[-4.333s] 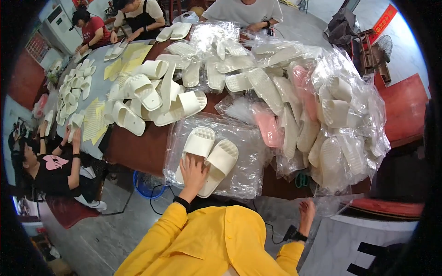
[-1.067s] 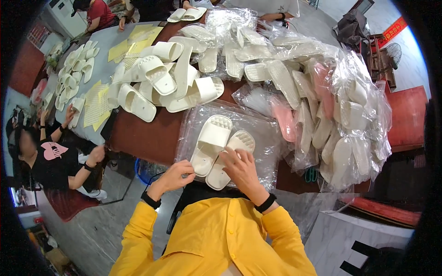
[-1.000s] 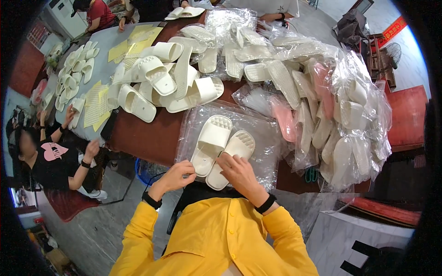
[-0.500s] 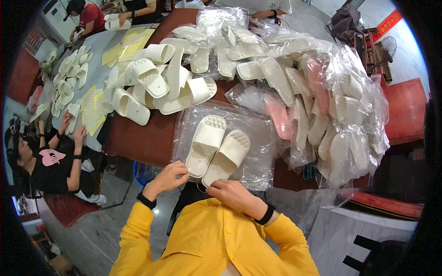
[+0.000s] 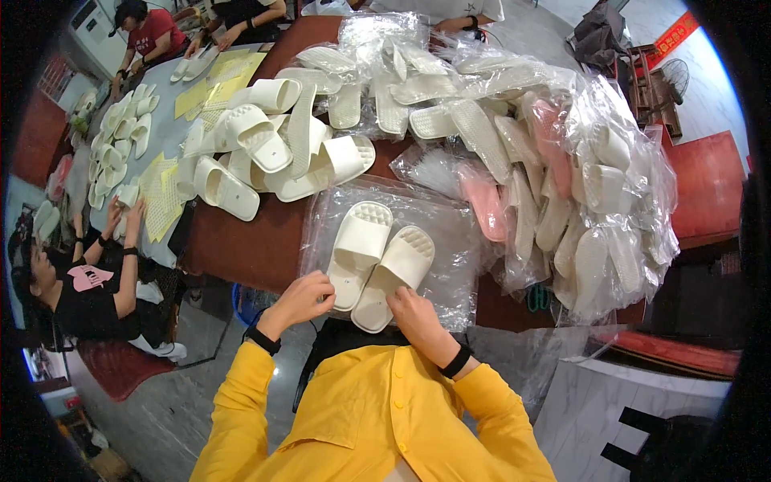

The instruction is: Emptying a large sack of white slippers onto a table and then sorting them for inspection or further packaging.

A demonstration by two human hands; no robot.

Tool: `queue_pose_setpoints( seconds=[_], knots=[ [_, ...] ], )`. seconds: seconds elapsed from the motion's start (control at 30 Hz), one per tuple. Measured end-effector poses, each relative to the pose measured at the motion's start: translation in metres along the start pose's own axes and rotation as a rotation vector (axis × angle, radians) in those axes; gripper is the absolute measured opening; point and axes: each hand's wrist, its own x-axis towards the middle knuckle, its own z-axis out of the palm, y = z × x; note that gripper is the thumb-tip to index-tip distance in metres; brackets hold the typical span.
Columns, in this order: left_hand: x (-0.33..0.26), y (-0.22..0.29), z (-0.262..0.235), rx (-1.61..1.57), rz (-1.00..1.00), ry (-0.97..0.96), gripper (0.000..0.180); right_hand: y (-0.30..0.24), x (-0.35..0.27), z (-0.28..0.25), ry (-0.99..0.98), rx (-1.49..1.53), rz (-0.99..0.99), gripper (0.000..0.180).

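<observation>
A pair of cream slippers lies side by side on a clear plastic bag (image 5: 450, 281) at the near edge of the table. The left slipper (image 5: 361, 241) and the right slipper (image 5: 403, 261) point away from me. My left hand (image 5: 300, 304) is closed, its fingers curled beside the left slipper's heel; whatever they pinch, if anything, is hidden. My right hand (image 5: 419, 321) has its fingers bent onto the outer edge of the right slipper, near the heel. The fingertips are partly hidden.
A pile of loose cream slippers (image 5: 259, 136) lies at the left of the brown table (image 5: 233, 253). Bagged slippers (image 5: 554, 177), some pink, are heaped at the right. Across the grey table (image 5: 173, 88) with yellow sheets (image 5: 161, 193), co-workers handle slippers.
My right hand has moved up and right, from the right slipper's heel end to its outer side. My left hand has shifted slightly. The slippers have hardly moved.
</observation>
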Motion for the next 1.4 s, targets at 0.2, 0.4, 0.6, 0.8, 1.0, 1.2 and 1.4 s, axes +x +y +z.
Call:
queue_pose_setpoints(
  seconds=[0.2,0.4,0.6,0.8,1.0,1.2,1.4],
  knots=[
    [0.013,-0.008,0.013,0.114,-0.010,0.029,0.017,-0.002,0.002,-0.009,0.044,0.065,0.116,0.044],
    [0.026,-0.003,0.016,0.117,0.006,0.047,0.017,0.044,-0.009,-0.026,0.158,0.425,0.259,0.031],
    [0.028,-0.007,0.020,0.094,0.029,0.101,0.017,0.095,-0.005,-0.015,0.216,0.702,0.744,0.028],
    [0.040,0.001,0.023,0.169,-0.015,0.164,0.014,0.123,0.009,0.033,0.477,1.360,0.914,0.039],
    [0.036,-0.006,0.046,0.258,0.007,0.302,0.037,0.095,0.011,0.002,0.535,0.742,0.614,0.032],
    [0.064,0.005,0.058,0.214,-0.211,0.074,0.049,0.081,0.058,-0.029,0.329,0.936,0.421,0.041],
    [0.074,-0.012,0.064,0.282,-0.237,0.063,0.061,0.061,0.118,-0.024,0.177,0.749,0.335,0.068]
  ],
)
